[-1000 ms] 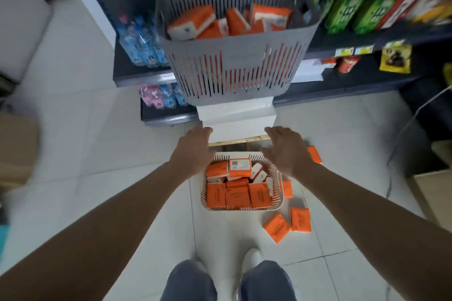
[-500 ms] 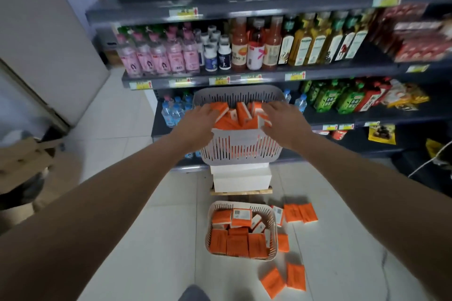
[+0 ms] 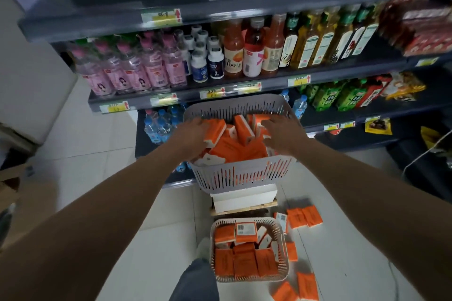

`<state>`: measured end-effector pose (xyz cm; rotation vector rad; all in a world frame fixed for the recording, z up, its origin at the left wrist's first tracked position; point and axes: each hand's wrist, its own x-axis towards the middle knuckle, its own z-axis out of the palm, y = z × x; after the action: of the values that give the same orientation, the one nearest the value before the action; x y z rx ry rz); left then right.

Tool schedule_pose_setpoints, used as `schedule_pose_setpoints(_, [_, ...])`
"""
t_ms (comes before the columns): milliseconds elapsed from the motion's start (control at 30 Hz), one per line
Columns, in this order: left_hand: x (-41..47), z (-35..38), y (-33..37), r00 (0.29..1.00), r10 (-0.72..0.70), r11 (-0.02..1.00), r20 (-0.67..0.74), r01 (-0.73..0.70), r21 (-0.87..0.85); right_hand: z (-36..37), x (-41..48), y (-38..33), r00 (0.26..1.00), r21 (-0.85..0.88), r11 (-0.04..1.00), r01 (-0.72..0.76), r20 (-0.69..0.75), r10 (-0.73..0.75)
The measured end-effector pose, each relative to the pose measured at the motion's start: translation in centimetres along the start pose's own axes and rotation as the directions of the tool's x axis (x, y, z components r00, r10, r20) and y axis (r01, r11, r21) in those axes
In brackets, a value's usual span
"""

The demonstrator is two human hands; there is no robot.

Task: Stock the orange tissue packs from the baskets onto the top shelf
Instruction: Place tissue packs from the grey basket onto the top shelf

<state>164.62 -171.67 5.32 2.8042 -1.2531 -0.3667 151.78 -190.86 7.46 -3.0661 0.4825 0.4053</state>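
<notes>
A grey slotted basket [image 3: 244, 176] stands on a white box [image 3: 242, 199] in front of the shelves, heaped with orange tissue packs [image 3: 234, 148]. Both my hands are inside it. My left hand [image 3: 189, 138] grips one orange pack [image 3: 216, 128] at the left side of the heap. My right hand [image 3: 281, 133] curls its fingers round another orange pack [image 3: 260, 118] at the back right. A second, lower basket [image 3: 285, 258] on the floor also holds orange packs [image 3: 244, 261]. The dark top shelf [image 3: 220, 8] runs across above the bottles.
Bottles of drinks [image 3: 253, 51] fill the shelf below the top one, with green cartons [image 3: 342, 96] and water bottles [image 3: 159, 127] lower down. Loose orange packs [image 3: 303, 217] lie on the tiled floor by the lower basket. My leg [image 3: 195, 281] is near that basket.
My hands rose from above the floor basket to the grey basket, then sank among its packs and closed on one each. The view tilted up toward the shelves.
</notes>
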Motion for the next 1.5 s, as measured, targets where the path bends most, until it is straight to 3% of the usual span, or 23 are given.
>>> schedule_pose_setpoints(167, [5.8, 0.5, -3.7, 0.981, 0.101, 0.994, 0.166, -0.094, -0.048, 0.7, 5.5, -0.7, 0.974, 0.084, 0.988, -0.131, 0.197, 0.112])
schedule_pose_setpoints(300, [10.1, 0.8, -4.8, 0.953, 0.184, 0.981, 0.242, -0.192, 0.01, 2.0, 8.0, -0.6, 0.927, 0.152, 0.954, -0.258, 0.318, 0.2])
schedule_pose_setpoints(433, [13.3, 2.5, -5.0, 0.897, 0.228, 0.967, 0.378, -0.255, 0.021, 3.0, 9.0, -0.5, 0.881, 0.189, 0.922, -0.337, 0.407, 0.239])
schedule_pose_setpoints(800, [16.5, 4.4, -5.8, 0.805, 0.15, 0.987, 0.574, -0.154, -0.042, 5.4, 9.7, -0.5, 0.84, 0.251, 0.865, -0.435, 0.46, 0.289])
schedule_pose_setpoints(967, [16.5, 4.2, -5.5, 0.828, 0.147, 0.971, 0.54, -0.225, 0.08, 5.2, 9.5, -0.6, 0.818, 0.283, 0.823, -0.492, 0.473, 0.326])
schedule_pose_setpoints(1133, [16.3, 2.2, -5.3, 0.851, 0.191, 0.971, 0.489, -0.236, 0.03, 4.0, 10.0, -0.9, 0.834, 0.279, 0.841, -0.464, 0.456, 0.309])
schedule_pose_setpoints(1300, [14.6, -1.1, -4.9, 0.885, 0.145, 0.971, 0.442, -0.042, -0.234, 1.2, 9.6, -0.7, 0.884, 0.249, 0.873, -0.419, 0.333, 0.329])
schedule_pose_setpoints(1500, [10.7, -7.4, -4.0, 0.949, 0.187, 0.94, 0.253, -0.098, -0.326, -4.6, 7.6, -0.8, 0.94, 0.221, 0.914, -0.341, 0.097, 0.327])
